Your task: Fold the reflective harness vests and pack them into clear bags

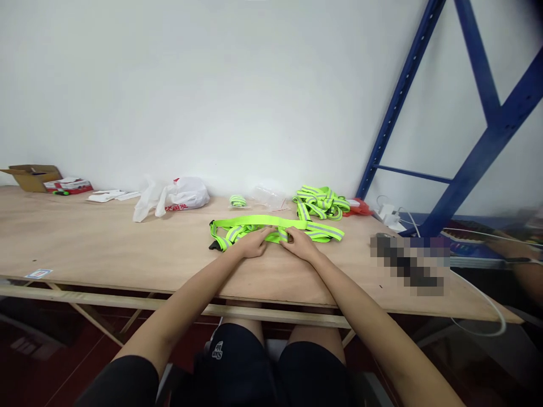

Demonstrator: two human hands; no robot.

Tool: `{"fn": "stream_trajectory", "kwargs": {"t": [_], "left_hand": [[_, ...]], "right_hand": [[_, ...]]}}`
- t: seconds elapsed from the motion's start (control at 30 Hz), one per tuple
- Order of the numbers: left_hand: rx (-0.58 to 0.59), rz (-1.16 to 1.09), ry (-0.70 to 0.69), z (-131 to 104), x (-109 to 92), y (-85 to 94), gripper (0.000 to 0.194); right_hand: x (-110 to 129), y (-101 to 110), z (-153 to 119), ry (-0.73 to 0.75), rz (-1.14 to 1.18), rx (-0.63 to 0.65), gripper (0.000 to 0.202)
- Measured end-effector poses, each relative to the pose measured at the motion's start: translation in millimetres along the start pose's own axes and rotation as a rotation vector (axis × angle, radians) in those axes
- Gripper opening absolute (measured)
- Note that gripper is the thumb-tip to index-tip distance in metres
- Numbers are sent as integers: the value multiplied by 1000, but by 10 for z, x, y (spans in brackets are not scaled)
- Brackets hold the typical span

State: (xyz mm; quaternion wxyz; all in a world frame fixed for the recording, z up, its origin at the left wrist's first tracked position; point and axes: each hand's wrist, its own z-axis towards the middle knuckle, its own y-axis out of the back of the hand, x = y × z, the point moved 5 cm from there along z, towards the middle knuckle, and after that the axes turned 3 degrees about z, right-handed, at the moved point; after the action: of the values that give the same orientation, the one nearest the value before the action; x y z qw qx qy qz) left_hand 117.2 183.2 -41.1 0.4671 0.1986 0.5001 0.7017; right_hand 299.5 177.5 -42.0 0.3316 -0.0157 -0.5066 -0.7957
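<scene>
A neon yellow-green reflective strap harness (271,220) with grey stripes lies on the wooden table in front of me. Its wide band runs sideways beyond my fingers, and a black piece shows at its left end. My left hand (254,243) is closed on the straps near the middle, fingertips pointing inward. Just to the right, my right hand (299,244) pinches a short striped section between thumb and fingers. A small gap separates the two hands. Part of the strap under the fingers is hidden.
Behind the harness sit a rolled reflective strap (237,201), a clear plastic bag (269,198) and a tangled pile of reflective straps (320,200). White plastic bags (190,193) and an open cardboard box (34,176) stand left. A blue metal frame (399,102) rises right, near another person's arm (524,260).
</scene>
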Motion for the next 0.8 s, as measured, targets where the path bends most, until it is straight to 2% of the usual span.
{"fn": "stream_trajectory", "kwargs": {"t": [0.13,0.27,0.4,0.5,0.67,0.8], "left_hand": [[-36,-30,88,-7,19,56,75],[-36,62,281,-49,139,101,57],[-78,136,366,-97,212,187,47],[-100,167,371,-126,231,233,40],[-83,156,271,-125,166,244,35],[-70,202,316,-134,154,304,36]], "right_hand": [[-77,39,28,-52,97,-93,11],[-205,123,22,-155,192,-186,14],[-347,208,-17,-260,278,-278,17],[-426,233,-44,-297,331,-299,25],[-440,218,-52,-275,384,-280,39],[-451,231,-55,-293,450,-318,41]]}}
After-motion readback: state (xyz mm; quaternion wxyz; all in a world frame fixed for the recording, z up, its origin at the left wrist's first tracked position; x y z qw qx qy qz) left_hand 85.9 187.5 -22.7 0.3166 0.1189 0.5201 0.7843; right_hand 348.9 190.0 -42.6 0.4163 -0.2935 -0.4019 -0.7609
